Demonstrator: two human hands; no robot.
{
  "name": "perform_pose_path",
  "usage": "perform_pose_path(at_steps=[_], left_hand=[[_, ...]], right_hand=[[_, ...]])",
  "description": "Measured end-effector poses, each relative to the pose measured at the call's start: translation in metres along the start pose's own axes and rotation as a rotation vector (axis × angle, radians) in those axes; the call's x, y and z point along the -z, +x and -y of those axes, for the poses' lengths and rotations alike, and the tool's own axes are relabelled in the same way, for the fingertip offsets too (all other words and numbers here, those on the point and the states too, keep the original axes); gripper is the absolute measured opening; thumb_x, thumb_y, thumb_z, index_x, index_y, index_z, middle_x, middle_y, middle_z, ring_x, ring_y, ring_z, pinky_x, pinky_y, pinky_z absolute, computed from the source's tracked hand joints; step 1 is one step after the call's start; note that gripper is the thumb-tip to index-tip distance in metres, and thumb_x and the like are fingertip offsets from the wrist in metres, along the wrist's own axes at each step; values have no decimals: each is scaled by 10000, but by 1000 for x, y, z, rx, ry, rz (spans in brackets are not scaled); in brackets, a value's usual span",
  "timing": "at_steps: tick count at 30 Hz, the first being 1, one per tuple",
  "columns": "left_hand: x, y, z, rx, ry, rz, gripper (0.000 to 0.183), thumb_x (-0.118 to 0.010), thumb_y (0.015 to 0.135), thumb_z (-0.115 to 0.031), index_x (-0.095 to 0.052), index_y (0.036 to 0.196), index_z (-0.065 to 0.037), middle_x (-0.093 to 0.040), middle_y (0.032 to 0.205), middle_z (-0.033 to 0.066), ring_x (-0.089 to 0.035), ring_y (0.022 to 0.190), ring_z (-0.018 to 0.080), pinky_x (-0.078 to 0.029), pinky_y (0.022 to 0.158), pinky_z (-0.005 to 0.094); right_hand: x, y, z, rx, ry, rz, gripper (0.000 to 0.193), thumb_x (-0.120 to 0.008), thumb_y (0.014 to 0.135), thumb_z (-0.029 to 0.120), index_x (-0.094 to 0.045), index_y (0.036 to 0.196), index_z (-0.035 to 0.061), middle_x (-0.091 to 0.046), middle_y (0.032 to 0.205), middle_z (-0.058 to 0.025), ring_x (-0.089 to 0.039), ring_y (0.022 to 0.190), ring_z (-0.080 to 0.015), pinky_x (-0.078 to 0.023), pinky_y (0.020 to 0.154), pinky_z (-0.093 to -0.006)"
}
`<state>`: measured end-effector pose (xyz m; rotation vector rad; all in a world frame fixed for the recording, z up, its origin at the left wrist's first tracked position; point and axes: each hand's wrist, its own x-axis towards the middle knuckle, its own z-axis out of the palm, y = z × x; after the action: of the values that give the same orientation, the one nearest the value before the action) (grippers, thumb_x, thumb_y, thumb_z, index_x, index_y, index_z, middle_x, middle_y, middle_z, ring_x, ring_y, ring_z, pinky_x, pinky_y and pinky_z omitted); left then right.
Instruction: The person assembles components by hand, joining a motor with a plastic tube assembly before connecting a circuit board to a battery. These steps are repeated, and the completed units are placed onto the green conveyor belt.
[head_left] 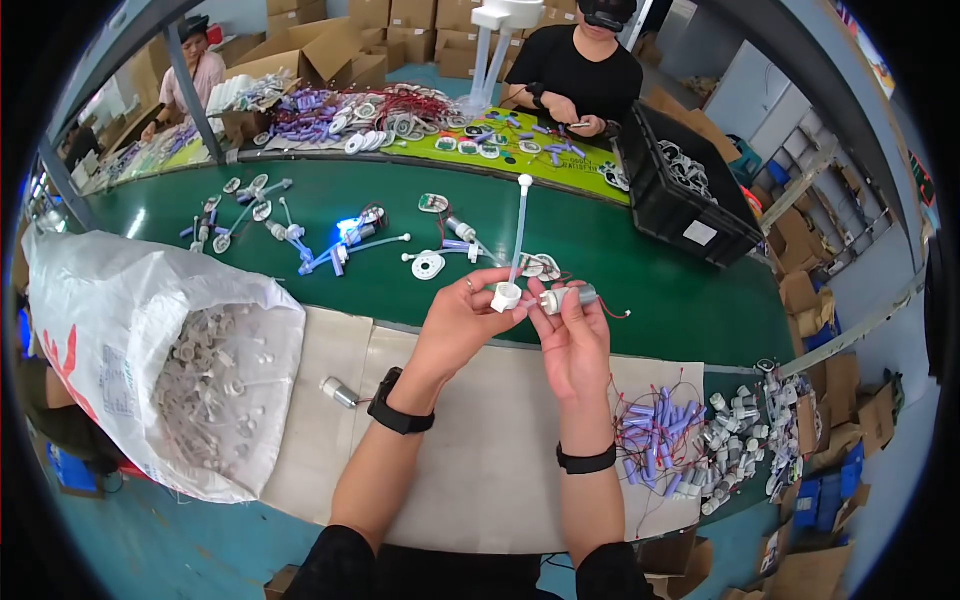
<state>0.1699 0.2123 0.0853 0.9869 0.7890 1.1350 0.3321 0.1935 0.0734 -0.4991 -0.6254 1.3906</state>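
Note:
Between the thumb and fingers of my left hand (452, 328) is a white plastic cup-shaped fitting (507, 298), with a thin translucent tube (521, 228) rising upright from it to a round white tip. My right hand (574, 350) grips a small silver motor with a white plastic end (573, 299); its thin wire trails to the right. The white end of the motor points toward the fitting, and the two are close together, with fingertips between them. Another silver motor (341, 392) lies on the beige mat (450, 450) beside my left wrist.
A white sack (110, 340) of clear plastic parts spills open at left. Purple battery cells (660, 430) and silver motors (735, 435) are heaped at right. Wired assemblies (345, 230) lie on the green belt (640, 290). Beyond stand a black crate (700, 235) and a co-worker (575, 75).

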Motion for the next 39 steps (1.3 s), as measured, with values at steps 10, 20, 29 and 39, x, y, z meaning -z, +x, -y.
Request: perform_pose_path(at_steps=[10,20,29,39], left_hand=[[5,0,8,-111,159,-8,477,-751,855,-34,-609,1309,1,-714,857,25,-591,757,41,-462,667,207],[-10,-10,-6,-83,342,-43,532,-761,851,-13,-566,1345,15,-737,906,40,-634,836,54,-509,746,215],[-5,-5,3,-244,251,-46,537,-765,832,-21,-597,1341,-48,-756,899,76,-651,785,77,-526,717,251],[-5,1,28,-182,115,-9,503,-725,868,32,-547,1339,21,-731,1014,61,-659,909,83,-539,808,235]], right_hand=[[1,-2,-8,28,-67,4,157,-595,1002,143,-532,1107,45,-642,1121,-115,-635,1169,-302,-548,1012,-434],[3,-3,-13,94,-181,-40,218,-622,974,59,-492,1150,54,-619,1071,-89,-653,1088,-269,-588,891,-372],[-2,-3,-5,69,-161,20,227,-620,969,52,-489,1154,44,-620,1069,-103,-658,1029,-253,-586,891,-380],[8,-2,-10,64,-218,-28,222,-616,968,46,-499,1156,33,-629,1045,-109,-658,1013,-250,-574,864,-367]])
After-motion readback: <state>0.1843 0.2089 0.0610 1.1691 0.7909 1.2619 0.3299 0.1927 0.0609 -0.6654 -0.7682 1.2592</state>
